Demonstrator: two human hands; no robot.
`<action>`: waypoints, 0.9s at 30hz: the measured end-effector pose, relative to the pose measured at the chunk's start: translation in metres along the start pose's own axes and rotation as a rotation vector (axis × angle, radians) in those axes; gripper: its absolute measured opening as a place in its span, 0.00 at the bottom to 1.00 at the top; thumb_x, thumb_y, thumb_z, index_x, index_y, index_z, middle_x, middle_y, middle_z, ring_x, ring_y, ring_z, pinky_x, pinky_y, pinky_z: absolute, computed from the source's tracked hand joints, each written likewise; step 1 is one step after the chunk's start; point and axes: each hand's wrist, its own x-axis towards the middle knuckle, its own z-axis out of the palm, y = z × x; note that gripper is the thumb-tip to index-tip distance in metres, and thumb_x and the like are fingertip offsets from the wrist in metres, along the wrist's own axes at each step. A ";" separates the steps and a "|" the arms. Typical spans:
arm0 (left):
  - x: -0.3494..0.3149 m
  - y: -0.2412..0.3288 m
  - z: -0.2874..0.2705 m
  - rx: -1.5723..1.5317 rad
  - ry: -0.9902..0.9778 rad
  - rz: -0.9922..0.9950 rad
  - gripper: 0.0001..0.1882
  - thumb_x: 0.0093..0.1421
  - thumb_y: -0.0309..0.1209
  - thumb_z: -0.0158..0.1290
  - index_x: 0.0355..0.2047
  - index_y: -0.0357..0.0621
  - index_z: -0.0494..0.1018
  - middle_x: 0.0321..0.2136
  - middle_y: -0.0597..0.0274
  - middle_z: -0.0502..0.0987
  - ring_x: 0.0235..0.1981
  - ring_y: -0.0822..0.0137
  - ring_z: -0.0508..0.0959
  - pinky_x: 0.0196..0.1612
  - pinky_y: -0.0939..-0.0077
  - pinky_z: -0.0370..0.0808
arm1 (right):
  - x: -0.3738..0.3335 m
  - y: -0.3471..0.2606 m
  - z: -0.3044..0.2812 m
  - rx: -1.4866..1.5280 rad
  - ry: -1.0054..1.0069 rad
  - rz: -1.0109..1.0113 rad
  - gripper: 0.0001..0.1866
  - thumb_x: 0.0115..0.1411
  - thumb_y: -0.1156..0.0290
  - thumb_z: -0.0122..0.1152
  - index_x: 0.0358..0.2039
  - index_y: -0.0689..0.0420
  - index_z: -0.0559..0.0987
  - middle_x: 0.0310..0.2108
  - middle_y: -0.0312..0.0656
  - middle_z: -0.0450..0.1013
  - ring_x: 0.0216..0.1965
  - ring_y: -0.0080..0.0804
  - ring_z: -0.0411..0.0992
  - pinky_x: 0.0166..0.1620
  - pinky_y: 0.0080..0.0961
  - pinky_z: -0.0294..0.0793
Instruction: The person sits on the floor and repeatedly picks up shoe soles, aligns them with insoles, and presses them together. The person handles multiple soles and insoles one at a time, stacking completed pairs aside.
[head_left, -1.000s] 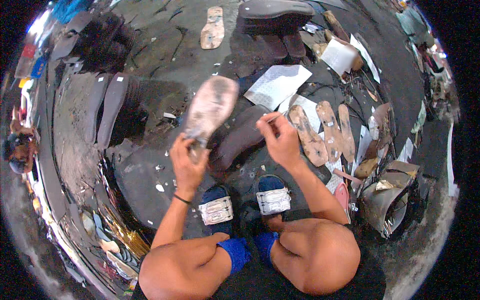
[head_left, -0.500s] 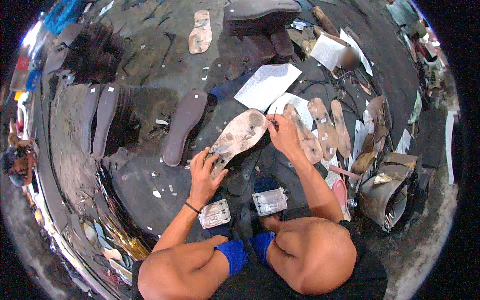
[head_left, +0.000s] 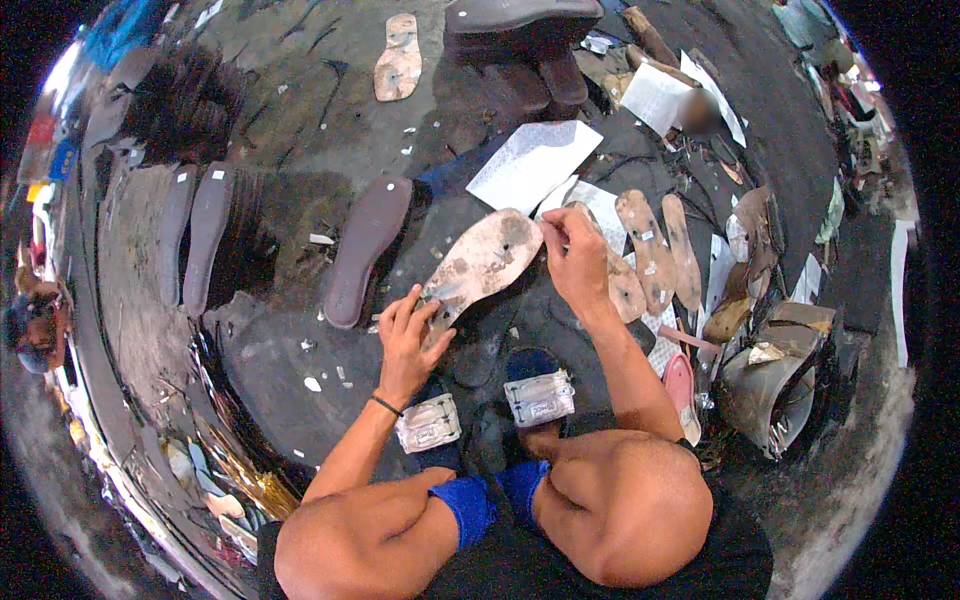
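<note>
A stained, beige sole-shaped template lies slanted in front of me, its wide end away to the right. My left hand holds its narrow end, fingers and thumb spread across it. Just beyond the wide end is my right hand, with thumb and fingertips pinched together. Whatever it holds, if anything, is too small to make out. Left of the template lies a brown shoe sole with a small white dot. Right of my right hand lie more templates, one partly hidden behind that hand.
White paper sheets lie beyond the template. Rows of brown soles stand at the left, with a stack of soles at the far side. A single template lies far off. A grey open container sits at the right.
My right hand has shifted slightly up and right, turning at the wide end and covering more of the template behind it. The left hand keeps its hold.
</note>
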 end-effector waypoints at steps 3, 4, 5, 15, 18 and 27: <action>-0.004 -0.002 0.005 -0.012 0.001 0.009 0.30 0.51 0.40 0.72 0.54 0.48 0.77 0.67 0.53 0.69 0.61 0.47 0.68 0.64 0.53 0.64 | 0.001 -0.006 -0.002 0.115 0.000 0.022 0.06 0.64 0.76 0.63 0.41 0.61 0.79 0.34 0.49 0.80 0.37 0.43 0.81 0.41 0.34 0.79; -0.004 -0.003 0.004 -0.011 0.007 0.014 0.30 0.51 0.40 0.71 0.54 0.48 0.77 0.66 0.53 0.69 0.60 0.46 0.68 0.64 0.53 0.64 | 0.001 -0.009 -0.005 0.093 0.016 0.011 0.06 0.64 0.76 0.63 0.41 0.61 0.79 0.34 0.48 0.80 0.36 0.42 0.81 0.41 0.34 0.79; -0.007 -0.002 0.001 -0.006 0.008 0.032 0.31 0.51 0.41 0.72 0.53 0.47 0.77 0.66 0.52 0.69 0.60 0.46 0.69 0.64 0.52 0.65 | 0.003 -0.013 -0.005 0.072 0.032 0.000 0.06 0.65 0.75 0.63 0.42 0.61 0.79 0.34 0.48 0.79 0.36 0.40 0.81 0.41 0.33 0.79; -0.002 0.000 0.003 -0.006 0.010 0.016 0.28 0.51 0.38 0.72 0.52 0.46 0.78 0.65 0.52 0.69 0.60 0.47 0.68 0.64 0.52 0.64 | -0.006 0.005 0.032 0.240 -0.115 0.093 0.09 0.66 0.70 0.64 0.39 0.62 0.75 0.29 0.48 0.79 0.28 0.37 0.79 0.34 0.33 0.77; -0.004 -0.001 0.007 -0.023 0.021 0.013 0.29 0.51 0.38 0.72 0.53 0.47 0.78 0.65 0.52 0.69 0.61 0.46 0.67 0.64 0.52 0.64 | -0.003 0.000 0.029 0.152 -0.174 0.067 0.08 0.65 0.71 0.64 0.37 0.60 0.75 0.28 0.47 0.78 0.27 0.39 0.78 0.33 0.33 0.77; 0.000 -0.005 0.006 -0.038 0.024 0.035 0.29 0.50 0.34 0.73 0.49 0.40 0.74 0.65 0.47 0.68 0.60 0.44 0.68 0.62 0.51 0.65 | -0.032 -0.061 0.085 0.202 -0.442 -0.223 0.07 0.65 0.67 0.63 0.36 0.58 0.78 0.30 0.50 0.79 0.32 0.51 0.80 0.36 0.42 0.77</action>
